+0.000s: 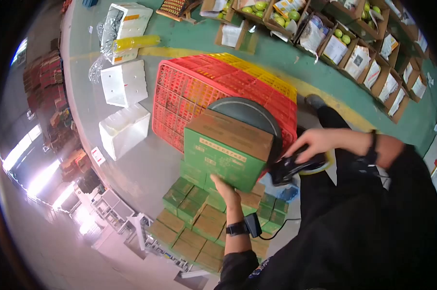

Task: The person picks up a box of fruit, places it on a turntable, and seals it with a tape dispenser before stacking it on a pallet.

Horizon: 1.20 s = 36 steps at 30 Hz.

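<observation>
A green and brown cardboard box (pixel 222 162) with printed labels rests against a round black disc, like a stool seat (pixel 250 107), on red plastic crates. My left hand (pixel 225 191) lies against the lower part of the box's green side, fingers stretched out and partly hard to see. In my right hand (pixel 311 145) is a black tape dispenser (pixel 284 170), the fingers wrapped round its handle, beside the box's right end. A roll of tape (pixel 317 166) shows on the dispenser, slightly blurred.
Several green and brown boxes (pixel 187 244) stand stacked below. A red crate (pixel 172 104) and a yellow crate (pixel 257 72) lie beyond the box. White foam boxes (pixel 124 83) stand at left. Cartons of green fruit (pixel 342 36) line the upper right.
</observation>
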Motion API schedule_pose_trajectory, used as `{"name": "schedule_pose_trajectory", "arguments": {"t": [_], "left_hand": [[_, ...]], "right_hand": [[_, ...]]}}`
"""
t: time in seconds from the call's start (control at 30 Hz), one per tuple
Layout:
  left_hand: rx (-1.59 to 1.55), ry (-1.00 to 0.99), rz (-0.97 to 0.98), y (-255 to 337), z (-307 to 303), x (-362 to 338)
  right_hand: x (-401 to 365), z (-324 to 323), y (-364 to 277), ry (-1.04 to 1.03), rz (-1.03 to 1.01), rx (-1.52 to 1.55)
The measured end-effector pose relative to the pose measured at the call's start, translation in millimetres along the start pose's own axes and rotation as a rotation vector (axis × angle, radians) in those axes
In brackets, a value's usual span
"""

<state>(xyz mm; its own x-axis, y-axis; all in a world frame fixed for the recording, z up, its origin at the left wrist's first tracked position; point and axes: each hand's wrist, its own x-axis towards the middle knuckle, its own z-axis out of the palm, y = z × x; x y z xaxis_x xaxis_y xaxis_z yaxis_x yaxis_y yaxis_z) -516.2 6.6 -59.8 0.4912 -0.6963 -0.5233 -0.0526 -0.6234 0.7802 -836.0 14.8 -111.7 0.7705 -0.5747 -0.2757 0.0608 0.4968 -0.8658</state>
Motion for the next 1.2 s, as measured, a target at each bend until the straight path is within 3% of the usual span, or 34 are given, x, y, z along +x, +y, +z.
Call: {"name": "schedule_pose_trajectory", "arguments": {"t": [0.03, 0.1, 0.17, 0.23, 0.3, 0.43, 0.5, 0.57, 0.63, 0.67, 0.7, 0.73, 0.77, 0.87, 0.9, 0.93, 0.97, 1.03, 1.07, 1.13, 1.2], "left_hand": [[-0.027, -0.006, 0.003, -12.2, -5.1, 14.5], [-0.301, -0.161, -0.103, -47.9, -26.9, 36.6], [-0.469, -0.279, -0.215, -72.9, -18.7, 51.6], [-0.544, -0.350, -0.292, -79.9, -10.1, 60.5], [-0.532, -0.402, -0.333, -64.6, -23.9, 53.6], [-0.450, -0.451, -0.449, -49.4, -78.9, 27.0], [-0.388, -0.441, -0.538, -61.4, -96.1, 13.8], [-0.285, -0.412, -0.556, -61.6, -102.1, 15.8], [-0.006, -0.266, -0.360, -40.0, -113.7, 22.1], [0.262, -0.144, -0.138, -18.4, -125.6, 30.3], [0.788, -0.112, 0.005, 53.5, -119.5, 13.5], [1.306, -0.069, 0.157, 117.7, -104.6, -4.3], [1.305, -0.060, 0.162, 150.1, -81.2, -27.2], [1.863, -0.954, 1.502, 212.6, -24.3, -72.2], [1.869, -1.159, 1.668, 206.9, 1.7, -64.7], [1.858, -1.376, 1.830, 201.4, 26.7, -53.9], [1.876, -1.366, 1.830, 205.4, 39.4, -41.2], [1.702, -1.668, 1.664, 208.9, 54.0, -20.6], [1.697, -1.680, 1.661, 208.0, 52.2, -15.0], [1.706, -0.955, 1.236, 201.0, 29.7, -12.0], [1.449, -0.375, 0.906, 169.5, -6.2, 7.5]], "right_hand": [[-24.7, -21.7, -22.6, 0.035, 0.025, 0.034], [-19.6, -21.5, -42.9, 0.324, -0.221, 0.129], [39.8, 0.6, -44.7, 0.619, -0.402, -0.291], [94.6, 24.4, -39.0, 0.680, -0.355, -0.601], [111.6, 31.4, -61.6, 0.696, -0.382, -0.363], [115.6, 48.1, -117.1, 0.561, -0.454, -0.258], [142.2, 42.1, -110.3, 0.721, -0.555, -0.289], [149.2, 32.9, -109.6, 0.668, -0.279, -0.334], [152.6, 14.2, -94.7, 0.577, -0.347, -0.277], [152.1, 0.3, -86.1, 0.589, -0.429, -0.191], [150.1, -13.7, -78.7, 0.598, -0.508, -0.103], [133.4, -29.2, -88.6, 0.489, -0.376, 0.248], [114.7, -39.1, -106.8, 0.511, -0.199, 0.481], [128.2, -78.8, -79.5, 0.248, 0.055, 1.001], [123.2, -73.2, -81.8, 0.237, 0.047, 0.999], [113.6, -62.6, -87.3, 0.139, 0.133, 0.783], [102.4, -56.2, -91.6, 0.045, 0.215, 0.561], [70.2, -61.7, -72.1, 0.077, 0.177, 0.565], [49.2, -67.9, -67.1, 0.072, 0.150, 0.656], [11.8, -66.2, -58.1, 0.046, 0.142, 0.767], [-13.7, -56.9, -47.8, 0.089, 0.091, 0.783]]}}
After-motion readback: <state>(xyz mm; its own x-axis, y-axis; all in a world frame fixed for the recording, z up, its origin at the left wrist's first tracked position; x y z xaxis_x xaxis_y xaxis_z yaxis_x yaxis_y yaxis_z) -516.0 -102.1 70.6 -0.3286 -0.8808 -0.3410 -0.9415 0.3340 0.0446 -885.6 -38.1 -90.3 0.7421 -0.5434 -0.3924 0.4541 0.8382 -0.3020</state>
